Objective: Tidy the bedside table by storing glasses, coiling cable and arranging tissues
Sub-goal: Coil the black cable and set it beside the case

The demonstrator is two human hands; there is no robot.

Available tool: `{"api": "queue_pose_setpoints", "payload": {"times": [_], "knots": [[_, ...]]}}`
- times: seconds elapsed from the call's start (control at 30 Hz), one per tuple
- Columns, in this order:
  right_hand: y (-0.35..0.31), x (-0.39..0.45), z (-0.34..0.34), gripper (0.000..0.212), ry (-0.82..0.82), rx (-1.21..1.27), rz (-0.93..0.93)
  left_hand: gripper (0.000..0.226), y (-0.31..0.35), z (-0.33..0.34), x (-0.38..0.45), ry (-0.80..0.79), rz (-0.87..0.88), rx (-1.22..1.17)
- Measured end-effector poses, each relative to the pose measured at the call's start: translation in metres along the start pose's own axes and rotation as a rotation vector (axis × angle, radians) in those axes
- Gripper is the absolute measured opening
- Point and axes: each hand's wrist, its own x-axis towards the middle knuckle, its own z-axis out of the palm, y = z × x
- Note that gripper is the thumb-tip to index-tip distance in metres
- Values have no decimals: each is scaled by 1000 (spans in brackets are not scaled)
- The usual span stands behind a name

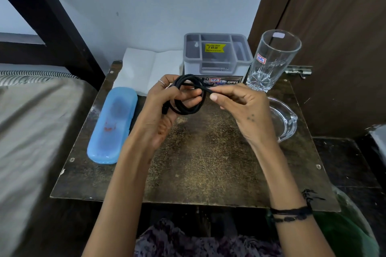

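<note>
A black cable (188, 108) is wound into a small coil above the middle of the dark bedside table (198, 162). My left hand (160, 108) grips the coil from the left, fingers through the loops. My right hand (240, 106) pinches the cable's free end at the coil's upper right. A closed, translucent blue glasses case (112, 125) lies along the table's left side. White tissues (144, 69) lie flat at the back left against the wall.
A grey plastic organiser (217, 56) with compartments stands at the back centre. A tall clear drinking glass (271, 60) stands at the back right, and a clear glass dish (284, 119) lies in front of it. A bed (31, 121) borders the left.
</note>
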Motion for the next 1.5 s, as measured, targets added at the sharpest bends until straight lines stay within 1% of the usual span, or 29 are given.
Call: {"api": "queue_pose_setpoints", "payload": {"times": [0.13, 0.23, 0.33, 0.4, 0.47, 0.53, 0.6, 0.67, 0.77, 0.8, 0.83, 0.9, 1.0, 1.13, 1.23, 1.3, 1.33, 1.4, 1.5], "knots": [[-1, -1, 1, 23, -72, -110, -5, 21, -5, 1, 0, -94, -30, -16], [-4, -1, 3, 26, -121, -193, -45, 17, -5, 2, -1, -117, -40, 0], [-6, -1, 4, 24, -165, -192, -56, 15, -4, 3, -2, -113, -40, -22], [-7, -2, 4, 24, -190, -208, -54, 16, -3, 1, 0, -67, -18, 98], [-8, -3, 3, 27, -196, -258, -64, 17, -1, -3, 3, -31, 29, 315], [-8, -2, 3, 30, -180, -314, -79, 17, 2, -4, 4, -31, 70, 513], [-7, -2, 3, 35, -160, -367, -101, 19, 4, -4, 4, -33, 92, 640], [-5, -2, 3, 41, -149, -425, -134, 21, 4, -2, 3, -44, 91, 692], [-2, -1, 2, 52, -141, -554, -188, 11, 1, -2, 2, -39, 68, 744], [-2, -2, 2, 56, -128, -613, -221, 15, 0, -3, 3, -30, 59, 774], [-2, -3, 3, 60, -104, -685, -259, 18, -1, -3, 3, -25, 52, 802], [-3, -5, 5, 64, -30, -853, -321, 13, -4, -3, 4, -1, 45, 842], [-5, -10, 9, 60, 94, -1001, -363, 14, -6, -1, 3, 47, 23, 864], [-6, -11, 12, 50, 245, -1023, -416, 7, -4, 6, 2, 32, -28, 803], [-5, -11, 12, 47, 319, -1029, -430, 12, -5, 6, 1, 8, -73, 705], [-4, -11, 11, 42, 328, -1027, -418, 22, -6, 5, 1, -40, -96, 640], [-4, -11, 10, 39, 319, -1010, -406, 20, -6, 6, 0, -63, -107, 602], [-6, -10, 9, 33, 289, -951, -387, 7, -5, 10, -2, -97, -116, 525], [-9, -11, 8, 28, 210, -771, -327, 6, -3, 16, -4, -125, -123, 439]]}}
